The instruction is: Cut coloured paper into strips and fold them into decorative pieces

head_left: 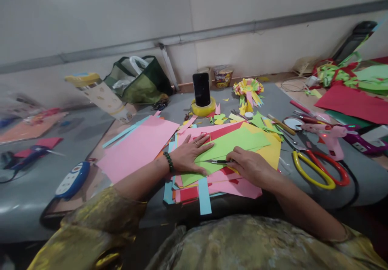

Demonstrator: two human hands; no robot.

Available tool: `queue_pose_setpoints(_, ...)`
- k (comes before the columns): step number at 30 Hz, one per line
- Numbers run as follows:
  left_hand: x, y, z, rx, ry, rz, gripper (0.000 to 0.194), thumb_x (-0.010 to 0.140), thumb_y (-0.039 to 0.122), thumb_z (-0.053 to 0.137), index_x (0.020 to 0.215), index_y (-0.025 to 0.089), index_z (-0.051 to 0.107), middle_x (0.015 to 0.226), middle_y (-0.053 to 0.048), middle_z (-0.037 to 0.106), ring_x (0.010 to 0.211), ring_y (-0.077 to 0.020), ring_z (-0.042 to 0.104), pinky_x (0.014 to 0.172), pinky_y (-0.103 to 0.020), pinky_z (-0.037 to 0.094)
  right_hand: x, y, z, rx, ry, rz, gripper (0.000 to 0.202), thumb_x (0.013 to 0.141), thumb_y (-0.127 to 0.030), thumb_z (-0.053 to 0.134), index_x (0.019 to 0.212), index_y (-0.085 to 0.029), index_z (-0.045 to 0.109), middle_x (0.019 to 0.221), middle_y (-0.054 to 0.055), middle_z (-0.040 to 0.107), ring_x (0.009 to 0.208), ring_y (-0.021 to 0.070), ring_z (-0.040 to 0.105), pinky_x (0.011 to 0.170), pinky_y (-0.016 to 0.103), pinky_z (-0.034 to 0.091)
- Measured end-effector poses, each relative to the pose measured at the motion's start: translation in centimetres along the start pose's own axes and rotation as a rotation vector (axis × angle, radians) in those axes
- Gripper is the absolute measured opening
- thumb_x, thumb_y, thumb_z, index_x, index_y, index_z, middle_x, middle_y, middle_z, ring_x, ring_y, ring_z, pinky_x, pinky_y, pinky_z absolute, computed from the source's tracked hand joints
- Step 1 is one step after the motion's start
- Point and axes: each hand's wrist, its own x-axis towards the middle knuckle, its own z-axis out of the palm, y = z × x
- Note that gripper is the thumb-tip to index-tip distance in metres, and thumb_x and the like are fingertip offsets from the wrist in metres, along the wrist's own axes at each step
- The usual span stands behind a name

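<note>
My left hand (190, 155) lies flat with its fingers spread over a light green paper sheet (242, 140), pressing it onto a stack of coloured paper. A ring and a dark green bead bracelet are on this hand and wrist. My right hand (247, 165) is closed round a slim, pen-like black tool (220, 162) with a thin metal tip. That tip points left and rests at an edge or slit in the green paper, close to my left thumb. Under the green sheet show pink, red, yellow and blue papers; a blue strip (205, 197) hangs toward me.
Scissors (313, 171) with yellow and red handles and a pink glue gun (329, 134) lie at right. A phone (201, 90) stands in a yellow tape roll (203, 107) behind the stack. At left are pink paper (142, 144), a tumbler (100, 96) and a blue-and-white power strip (72, 180).
</note>
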Motion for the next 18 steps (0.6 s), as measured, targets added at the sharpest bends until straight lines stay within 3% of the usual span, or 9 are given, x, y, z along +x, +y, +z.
queue_pose_setpoints(4, 0.1, -0.3, 0.0, -0.018, -0.014, -0.001, 0.099, 0.075, 0.080, 0.045, 0.153, 0.025, 0.015, 0.161, -0.013, 0.001, 0.147, -0.0357, -0.001, 0.111, -0.064, -0.001, 0.5, -0.7, 0.5, -0.019, 0.026, -0.045, 0.020, 0.096, -0.021, 0.044, 0.101, -0.021, 0.063, 0.099, 0.005, 0.062, 0.077, 0.0163, 0.061, 0.062, 0.027, 0.035)
queue_pose_setpoints(10, 0.2, -1.0, -0.5, -0.127, -0.085, 0.044, 0.069, 0.094, 0.062, 0.020, 0.153, 0.028, 0.011, 0.161, -0.009, -0.005, 0.148, -0.0302, -0.006, 0.110, -0.066, 0.001, 1.2, -2.0, 0.8, -0.024, 0.032, -0.083, 0.017, 0.095, -0.023, 0.047, 0.100, -0.021, 0.063, 0.097, 0.006, 0.063, 0.072, 0.0167, 0.062, 0.058, 0.028, 0.033)
queue_pose_setpoints(14, 0.2, -0.9, -0.8, -0.143, -0.082, 0.036, 0.064, 0.097, 0.057, 0.021, 0.153, 0.028, 0.012, 0.162, -0.008, -0.004, 0.148, -0.0289, -0.005, 0.111, -0.065, 0.001, 1.8, -3.4, 0.9, -0.039, 0.013, -0.123, 0.019, 0.094, -0.023, 0.047, 0.099, -0.020, 0.065, 0.098, 0.007, 0.064, 0.072, 0.0187, 0.062, 0.057, 0.029, 0.035)
queue_pose_setpoints(18, 0.1, -0.8, -0.8, -0.144, -0.056, 0.011, 0.058, 0.098, 0.050, 0.024, 0.152, 0.029, 0.018, 0.162, -0.006, 0.001, 0.148, -0.0278, -0.002, 0.113, -0.063, 0.004, 1.1, -4.1, 0.5, -0.039, 0.071, -0.217, 0.022, 0.095, -0.021, 0.043, 0.097, -0.022, 0.065, 0.097, 0.008, 0.065, 0.074, 0.0195, 0.063, 0.060, 0.030, 0.040)
